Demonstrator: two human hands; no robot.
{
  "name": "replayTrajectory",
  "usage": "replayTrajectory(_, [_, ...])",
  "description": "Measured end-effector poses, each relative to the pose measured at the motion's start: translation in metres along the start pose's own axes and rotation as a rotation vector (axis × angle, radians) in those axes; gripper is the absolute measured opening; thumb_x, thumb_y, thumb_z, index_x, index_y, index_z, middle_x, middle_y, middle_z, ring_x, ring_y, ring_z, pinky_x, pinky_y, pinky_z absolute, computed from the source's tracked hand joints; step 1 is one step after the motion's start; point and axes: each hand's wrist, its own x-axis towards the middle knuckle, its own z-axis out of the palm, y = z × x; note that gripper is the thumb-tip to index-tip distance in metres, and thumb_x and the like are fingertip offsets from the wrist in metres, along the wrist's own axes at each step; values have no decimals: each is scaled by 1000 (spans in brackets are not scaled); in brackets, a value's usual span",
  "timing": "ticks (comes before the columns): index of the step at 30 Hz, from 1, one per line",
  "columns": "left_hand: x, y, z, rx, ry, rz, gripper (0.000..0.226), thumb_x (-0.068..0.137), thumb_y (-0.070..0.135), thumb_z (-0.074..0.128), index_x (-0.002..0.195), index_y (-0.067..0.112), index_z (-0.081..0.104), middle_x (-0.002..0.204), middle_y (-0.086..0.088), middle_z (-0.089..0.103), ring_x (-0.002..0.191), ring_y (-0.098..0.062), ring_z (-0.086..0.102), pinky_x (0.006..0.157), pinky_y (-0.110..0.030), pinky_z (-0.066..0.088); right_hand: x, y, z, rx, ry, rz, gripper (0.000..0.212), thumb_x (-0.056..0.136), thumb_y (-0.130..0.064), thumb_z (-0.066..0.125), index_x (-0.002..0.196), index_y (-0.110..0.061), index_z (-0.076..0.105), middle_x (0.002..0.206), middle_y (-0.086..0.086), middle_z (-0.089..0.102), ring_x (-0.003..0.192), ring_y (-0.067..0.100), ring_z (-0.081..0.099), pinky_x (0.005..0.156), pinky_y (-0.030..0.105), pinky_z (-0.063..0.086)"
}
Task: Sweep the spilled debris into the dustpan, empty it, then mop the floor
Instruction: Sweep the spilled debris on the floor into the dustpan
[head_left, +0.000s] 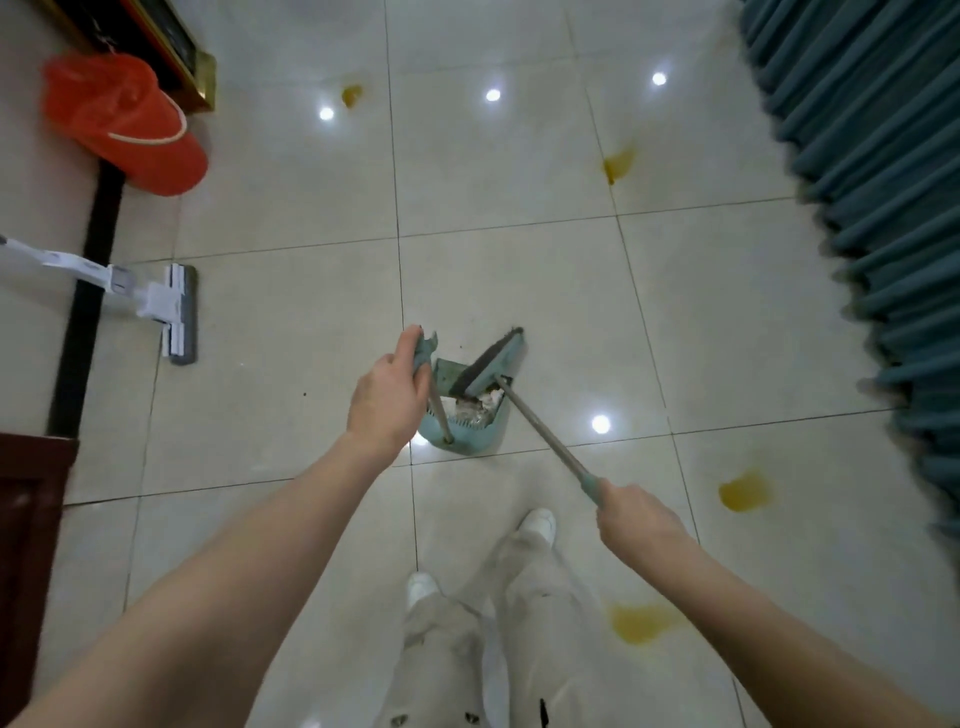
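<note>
Stands on a pale tiled floor (519, 270) blotched with yellow spills (744, 491), the red-bagged bin (124, 124) and flat mop (179, 314) set well apart at the left, presumably parked for emptying and mopping later. Steadies the dustpan (467, 431) just ahead of the feet, left hand (387, 402) clenched round the top of its upright handle so it cannot slide. Grasps the broom (491, 361) by its handle end in the right hand (636, 512), bristles laid across the pan's mouth, apparently to push the pale debris (480, 405) inside.
</note>
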Motion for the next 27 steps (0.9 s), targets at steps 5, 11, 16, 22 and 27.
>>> replayTrajectory(5, [-8, -3, 1, -14, 18, 16, 42, 98, 26, 44, 138, 20, 36, 98, -18, 63, 83, -40, 59, 66, -39, 41, -3, 19, -19, 169, 128, 3, 27, 100, -36, 37, 118, -31, 57, 77, 3, 59, 70, 26, 56, 57, 32, 45])
replayTrajectory(11, [-22, -11, 1, 7, 24, -24, 42, 98, 29, 43, 139, 24, 34, 97, -16, 63, 80, -39, 59, 65, -41, 45, 17, -1, -36, 201, 183, 64, 32, 102, -36, 28, 113, -26, 56, 82, 7, 59, 75, 31, 55, 60, 31, 41])
replayTrajectory(16, [-34, -11, 5, -9, 30, -48, 42, 98, 28, 43, 139, 25, 34, 94, -13, 62, 78, -35, 58, 65, -41, 46, 38, -28, -44, 180, 134, 118, 32, 92, -4, 36, 115, -15, 55, 82, 7, 51, 76, 29, 50, 61, 29, 37])
replayTrajectory(22, [-24, -11, 6, 13, 35, -49, 43, 98, 28, 41, 140, 24, 33, 94, -13, 61, 77, -36, 57, 62, -38, 42, 12, -21, -7, 93, 30, 75, 47, 92, -3, 35, 135, -19, 47, 81, 3, 52, 73, 24, 50, 52, 27, 38])
replayTrajectory(27, [-23, -7, 7, 3, 22, -58, 41, 98, 27, 41, 138, 25, 34, 94, -14, 60, 75, -38, 57, 64, -41, 44, -23, 1, -7, -41, -22, -16, 47, 95, -12, 33, 138, -31, 38, 77, -1, 46, 72, 22, 53, 59, 31, 44])
